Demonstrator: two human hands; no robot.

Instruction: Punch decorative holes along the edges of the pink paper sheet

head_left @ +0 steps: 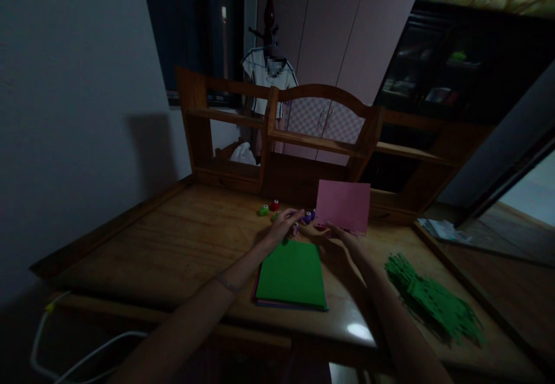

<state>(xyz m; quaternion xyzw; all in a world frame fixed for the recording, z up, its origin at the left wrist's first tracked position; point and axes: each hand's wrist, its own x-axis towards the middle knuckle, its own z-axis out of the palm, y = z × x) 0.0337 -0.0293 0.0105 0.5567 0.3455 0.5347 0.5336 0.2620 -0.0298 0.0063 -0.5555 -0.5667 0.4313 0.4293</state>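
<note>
Pink sheet (343,205) held upright by right hand (342,236); left hand (284,225) at purple punch (307,217).

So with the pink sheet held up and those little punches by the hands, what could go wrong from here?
1. The right hand pinches the pink sheet only at its lower edge, so it may flop or crease.
2. The left hand reaches among the small punches; it could knock one away.
3. The room is dim, so lining up the sheet's edge may go astray.
</note>
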